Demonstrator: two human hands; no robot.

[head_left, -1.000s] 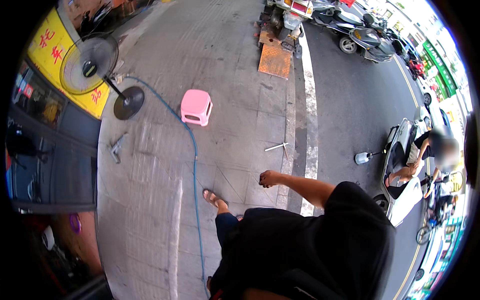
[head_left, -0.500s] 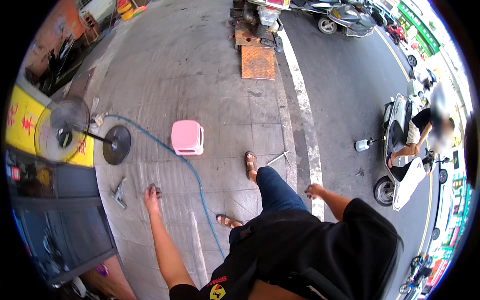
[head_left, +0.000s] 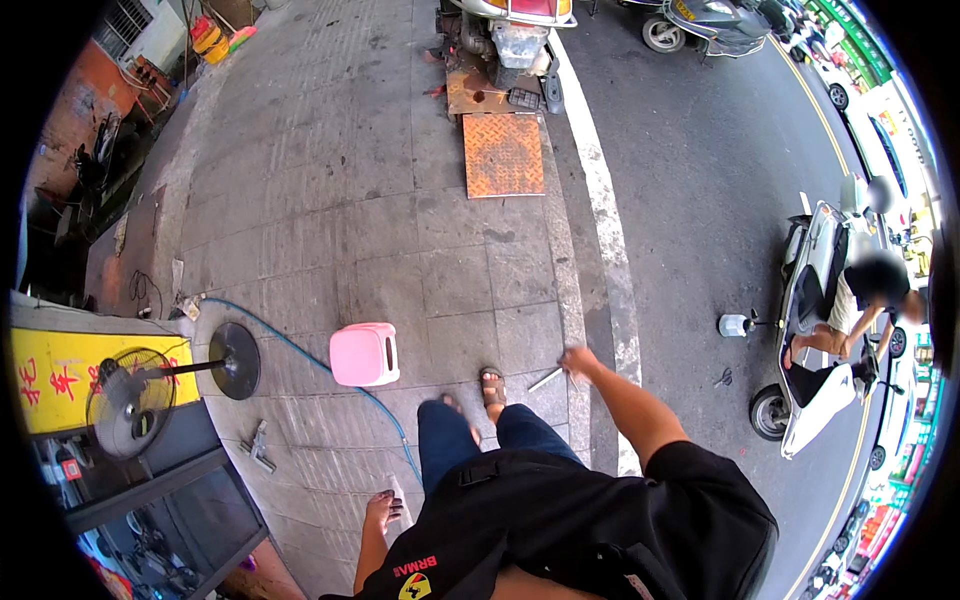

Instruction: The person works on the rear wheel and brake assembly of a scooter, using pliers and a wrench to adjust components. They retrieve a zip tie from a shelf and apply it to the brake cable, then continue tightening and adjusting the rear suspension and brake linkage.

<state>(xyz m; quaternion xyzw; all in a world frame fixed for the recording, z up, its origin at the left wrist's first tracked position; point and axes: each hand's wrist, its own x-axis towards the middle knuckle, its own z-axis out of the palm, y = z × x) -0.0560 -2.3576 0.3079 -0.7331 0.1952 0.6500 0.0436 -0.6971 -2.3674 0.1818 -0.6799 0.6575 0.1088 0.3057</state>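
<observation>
Silver rod [head_left: 545, 380], one, lies near two feet [head_left: 492, 389].

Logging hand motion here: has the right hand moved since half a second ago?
Yes: judged against the white line, the right hand has gone left, and now overlaps the cross wrench in view.

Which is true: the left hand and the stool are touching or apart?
Apart: the head view shows grey pavement between the left hand and pink stool.
</observation>
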